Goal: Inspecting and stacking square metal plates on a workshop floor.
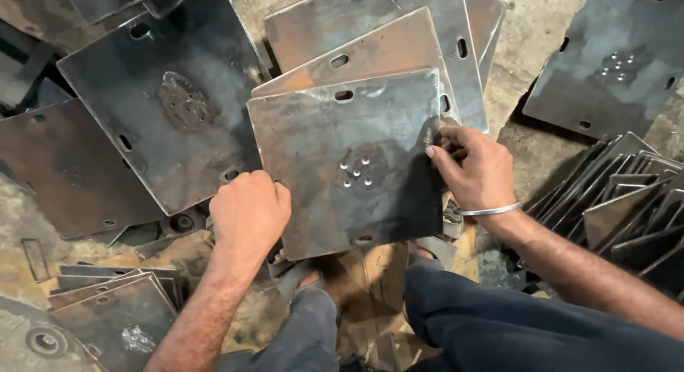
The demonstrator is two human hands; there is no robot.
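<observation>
A square dark steel plate [342, 158] with slotted corner holes and a cluster of small holes in its middle lies on top of a pile of similar plates [399, 44]. My left hand [249, 212] grips its lower left edge, fingers curled under the plate. My right hand [474, 165] holds the right edge, thumb on top; a silver bangle sits on that wrist. My knees in dark trousers show below the plate.
Another large plate [164, 101] lies to the left, one more [613, 58] at the top right. Several plates stand on edge in a row [627, 201] at the right. A small stack [107, 301] sits at the lower left on the concrete floor.
</observation>
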